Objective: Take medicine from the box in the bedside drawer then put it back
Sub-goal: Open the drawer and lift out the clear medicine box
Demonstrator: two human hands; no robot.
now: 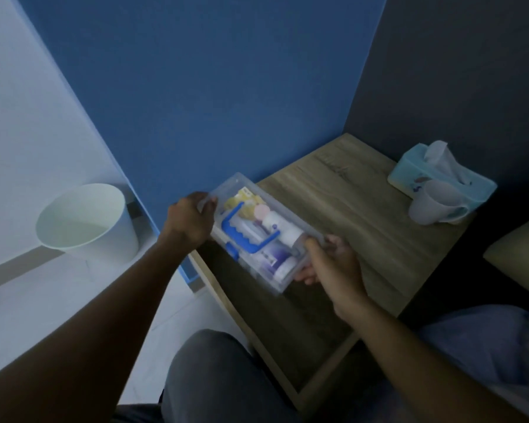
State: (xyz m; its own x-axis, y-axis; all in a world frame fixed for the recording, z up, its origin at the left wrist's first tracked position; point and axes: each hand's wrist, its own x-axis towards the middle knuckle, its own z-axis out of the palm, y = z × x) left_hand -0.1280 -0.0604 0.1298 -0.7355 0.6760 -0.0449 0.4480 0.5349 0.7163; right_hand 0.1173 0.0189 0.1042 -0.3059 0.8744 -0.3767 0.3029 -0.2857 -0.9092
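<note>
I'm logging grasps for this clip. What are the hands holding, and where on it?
Both hold the clear medicine box, lid shut: the left hand grips its far short end, the right hand its near short end.

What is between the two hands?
The clear medicine box, in the head view. The left hand grips one end, the right hand the other.

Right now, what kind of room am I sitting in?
Probably a bedroom: a wooden bedside table with its drawer open, a tissue box on top, and a white bin nearby.
</note>
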